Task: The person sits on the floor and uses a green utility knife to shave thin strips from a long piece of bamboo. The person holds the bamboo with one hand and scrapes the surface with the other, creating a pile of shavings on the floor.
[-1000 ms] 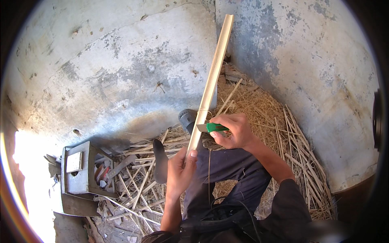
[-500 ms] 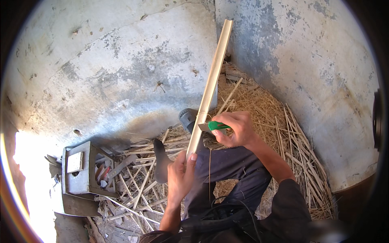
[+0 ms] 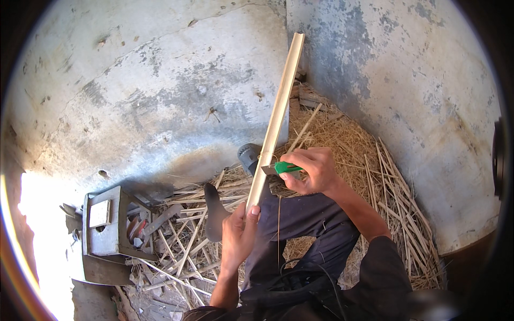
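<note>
My left hand [image 3: 240, 235] is closed around the near end of a long, pale split bamboo strip [image 3: 278, 115], hollow side showing. The strip slants up and away to the right over my lap. In my right hand [image 3: 313, 170] is a utility knife [image 3: 287, 167] with a green handle. Its blade [image 3: 269, 169] meets the strip's right edge, a little beyond my left hand. A thin curled shaving stands at the strip just past the blade. Another thin sliver [image 3: 278, 232] hangs down over my dark trousers.
Cut strips [image 3: 184, 251] lie scattered on the floor at the left, beside a worn wooden box [image 3: 104, 238]. A heap of shavings [image 3: 342, 139] fills the corner, with a bundle of thin sticks [image 3: 399, 214] along the right wall [image 3: 428, 107]. My feet show beyond my knees.
The far end of the bamboo strip has dipped slightly nearer and to the left. Both hands keep their hold, and the blade stays at almost the same place on the strip.
</note>
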A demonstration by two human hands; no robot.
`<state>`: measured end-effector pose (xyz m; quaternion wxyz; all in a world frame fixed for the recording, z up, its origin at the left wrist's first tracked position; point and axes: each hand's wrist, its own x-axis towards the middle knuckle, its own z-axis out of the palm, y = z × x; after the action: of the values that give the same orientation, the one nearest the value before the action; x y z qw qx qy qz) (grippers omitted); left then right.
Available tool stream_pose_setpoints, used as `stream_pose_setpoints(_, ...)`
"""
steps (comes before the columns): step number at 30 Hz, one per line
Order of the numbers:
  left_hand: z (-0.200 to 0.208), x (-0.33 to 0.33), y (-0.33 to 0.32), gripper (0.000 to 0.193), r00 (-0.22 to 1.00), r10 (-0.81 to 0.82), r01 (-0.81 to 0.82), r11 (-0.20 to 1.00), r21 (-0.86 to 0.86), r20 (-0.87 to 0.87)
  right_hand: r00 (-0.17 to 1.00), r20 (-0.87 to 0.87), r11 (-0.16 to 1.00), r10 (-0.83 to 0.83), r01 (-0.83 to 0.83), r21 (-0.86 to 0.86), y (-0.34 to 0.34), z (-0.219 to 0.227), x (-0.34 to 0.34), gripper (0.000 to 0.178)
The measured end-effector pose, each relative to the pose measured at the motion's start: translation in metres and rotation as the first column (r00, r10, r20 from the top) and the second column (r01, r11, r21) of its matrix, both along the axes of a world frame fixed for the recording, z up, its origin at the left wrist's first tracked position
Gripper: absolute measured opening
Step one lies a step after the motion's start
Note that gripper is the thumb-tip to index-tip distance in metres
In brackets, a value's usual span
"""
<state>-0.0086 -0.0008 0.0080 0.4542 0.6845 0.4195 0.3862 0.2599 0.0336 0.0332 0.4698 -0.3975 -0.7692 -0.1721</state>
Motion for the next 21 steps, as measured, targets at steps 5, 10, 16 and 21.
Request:
stream_pose_setpoints(5,0.000,-0.001,-0.002,0.037,1.000,0.002,-0.002,1.000,-0.002,0.003,1.000,0.016,1.000,-0.009,0.009,0.000,0.000,-0.001,0.000,0.022)
stream_pose_setpoints(10,-0.001,-0.003,-0.003,0.036,1.000,0.002,-0.003,1.000,0.011,0.011,1.000,0.020,1.000,-0.011,0.011,0.001,-0.001,-0.001,-0.001,0.021)
stream_pose_setpoints(16,-0.003,-0.006,-0.001,0.036,0.999,-0.027,0.027,1.000,-0.005,0.045,1.000,0.015,1.000,-0.007,0.006,0.015,-0.002,0.003,-0.002,0.023)
stream_pose_setpoints(21,-0.008,-0.013,-0.006,0.032,0.998,-0.061,0.061,0.998,0.006,0.017,0.913,-0.381,0.989,-0.146,0.134,-0.059,0.021,-0.007,0.034,0.032)
